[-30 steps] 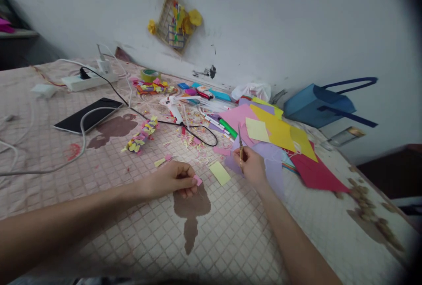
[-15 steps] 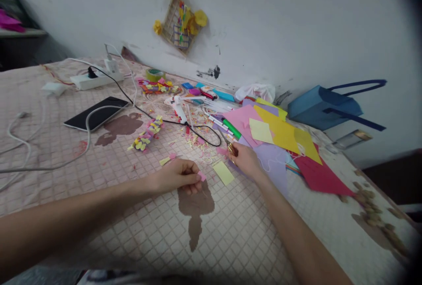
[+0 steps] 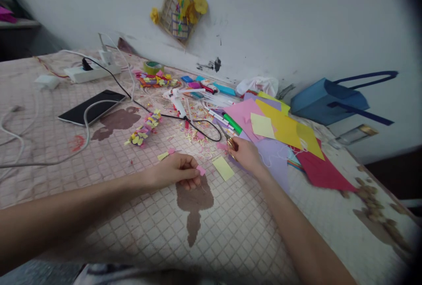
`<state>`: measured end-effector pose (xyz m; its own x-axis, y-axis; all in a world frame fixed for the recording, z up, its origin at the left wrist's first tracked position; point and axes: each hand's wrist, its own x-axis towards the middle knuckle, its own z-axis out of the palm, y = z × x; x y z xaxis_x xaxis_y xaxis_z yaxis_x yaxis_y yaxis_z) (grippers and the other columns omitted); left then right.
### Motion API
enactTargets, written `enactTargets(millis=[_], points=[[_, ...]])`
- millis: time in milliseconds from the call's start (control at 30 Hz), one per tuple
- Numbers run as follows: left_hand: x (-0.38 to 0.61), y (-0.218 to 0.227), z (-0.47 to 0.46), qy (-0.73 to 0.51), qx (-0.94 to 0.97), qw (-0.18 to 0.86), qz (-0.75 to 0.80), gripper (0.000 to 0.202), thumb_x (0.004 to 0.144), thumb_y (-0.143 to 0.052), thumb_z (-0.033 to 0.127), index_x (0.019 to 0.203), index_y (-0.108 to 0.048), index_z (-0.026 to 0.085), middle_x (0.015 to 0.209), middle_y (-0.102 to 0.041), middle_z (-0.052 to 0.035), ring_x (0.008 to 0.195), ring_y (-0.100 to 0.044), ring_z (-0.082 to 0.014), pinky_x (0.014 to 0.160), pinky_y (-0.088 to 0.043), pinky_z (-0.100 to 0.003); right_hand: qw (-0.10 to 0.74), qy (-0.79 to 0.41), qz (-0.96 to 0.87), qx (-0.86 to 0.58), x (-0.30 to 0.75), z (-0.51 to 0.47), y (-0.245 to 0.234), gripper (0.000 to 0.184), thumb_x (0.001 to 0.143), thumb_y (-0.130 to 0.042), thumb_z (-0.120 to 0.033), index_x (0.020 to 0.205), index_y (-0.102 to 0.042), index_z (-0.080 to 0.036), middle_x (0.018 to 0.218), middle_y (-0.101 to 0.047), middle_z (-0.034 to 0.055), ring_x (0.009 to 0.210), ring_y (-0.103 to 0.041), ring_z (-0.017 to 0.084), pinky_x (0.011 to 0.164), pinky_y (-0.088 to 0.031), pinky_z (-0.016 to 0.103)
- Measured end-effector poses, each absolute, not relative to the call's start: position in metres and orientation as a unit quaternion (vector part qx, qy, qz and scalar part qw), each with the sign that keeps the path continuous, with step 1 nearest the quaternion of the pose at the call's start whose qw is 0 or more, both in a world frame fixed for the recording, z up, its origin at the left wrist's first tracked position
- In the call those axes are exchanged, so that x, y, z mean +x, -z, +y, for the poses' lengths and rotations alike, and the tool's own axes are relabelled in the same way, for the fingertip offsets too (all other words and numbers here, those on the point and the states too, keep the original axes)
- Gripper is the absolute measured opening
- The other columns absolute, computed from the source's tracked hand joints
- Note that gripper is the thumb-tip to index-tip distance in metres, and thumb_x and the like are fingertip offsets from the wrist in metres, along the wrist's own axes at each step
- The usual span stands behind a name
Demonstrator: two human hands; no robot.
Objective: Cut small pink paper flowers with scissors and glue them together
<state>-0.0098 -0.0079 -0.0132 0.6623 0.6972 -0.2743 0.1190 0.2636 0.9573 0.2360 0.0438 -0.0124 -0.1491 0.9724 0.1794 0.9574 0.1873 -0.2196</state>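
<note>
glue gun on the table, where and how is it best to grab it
I'd take the white glue gun by its handle, coming from the near side: the handle slants toward the camera, while the body lies crosswise beyond it. The black cord runs past the handle's near end, so closing a little above that seems best.
</note>
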Motion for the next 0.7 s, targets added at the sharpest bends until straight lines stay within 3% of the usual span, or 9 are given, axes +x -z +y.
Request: enactTargets(millis=[267, 367, 433, 533, 700], points=[[-0.009, 0.014, -0.009, -0.21, 0.562, 0.714, 0.361, 0.025, 0.077, -0.058, 0.037, 0.079, -0.052, 0.012, 0.074, -0.067, -0.0031, 0.057, -0.06, -0.0081, 0.055, -0.047, -0.019, 0.232, -0.1, -0.74, -0.624, 0.239, 0.043, 0.013, 0.014, 0.069, -0.058, -0.027, 0.063, -0.048, -0.019, 0.055, -0.048, -0.0023, 0.051, -0.041, 0.012, 0.048, -0.023, 0.023], [-0.008, 0.013, -0.008, -0.216, 0.555, 0.714, 0.368, 0.026, 0.077, -0.058, 0.037, 0.077, -0.052, 0.012, 0.074, -0.067, -0.0031, 0.056, -0.06, -0.0079, 0.054, -0.047, -0.019, 0.274, -0.158, -0.724, -0.612, 0.235, 0.036, 0.011, 0.013, 0.075, -0.051, -0.031, 0.07, -0.048, -0.019, 0.057, -0.047, -0.0034, 0.049, -0.043, 0.011, 0.046, -0.028, 0.022], [-0.007, 0.013, -0.008, -0.22, 0.549, 0.715, 0.373, 0.025, 0.077, -0.058, 0.037, 0.078, -0.051, 0.012, 0.073, -0.067, -0.0034, 0.056, -0.06, -0.0079, 0.054, -0.047, -0.019, 0.321, -0.225, -0.698, -0.599, 0.229, 0.027, 0.009, 0.016, 0.08, -0.045, -0.034, 0.074, -0.045, -0.019, 0.056, -0.045, -0.0046, 0.047, -0.043, 0.01, 0.044, -0.029, 0.021], [-0.007, 0.014, -0.008, -0.224, 0.556, 0.706, 0.378, 0.025, 0.078, -0.057, 0.037, 0.078, -0.05, 0.012, 0.073, -0.067, -0.0043, 0.055, -0.06, -0.0081, 0.054, -0.048, -0.02, 0.447, -0.448, -0.571, -0.523, 0.214, 0.011, 0.007, 0.018, 0.076, -0.055, -0.033, 0.07, -0.046, -0.019, 0.055, -0.043, -0.0054, 0.046, -0.039, 0.008, 0.044, -0.028, 0.021], [-0.01, 0.016, -0.008, -0.23, 0.636, 0.622, 0.396, 0.026, 0.081, -0.05, 0.039, 0.074, -0.049, 0.014, 0.068, -0.065, -0.0033, 0.054, -0.059, -0.0103, 0.049, -0.047, -0.021, 0.468, -0.593, -0.465, -0.461, 0.193, -0.008, 0.007, 0.02, 0.071, -0.063, -0.027, 0.064, -0.048, -0.017, 0.053, -0.044, -0.0056, 0.047, -0.04, 0.007, 0.044, -0.027, 0.02]])
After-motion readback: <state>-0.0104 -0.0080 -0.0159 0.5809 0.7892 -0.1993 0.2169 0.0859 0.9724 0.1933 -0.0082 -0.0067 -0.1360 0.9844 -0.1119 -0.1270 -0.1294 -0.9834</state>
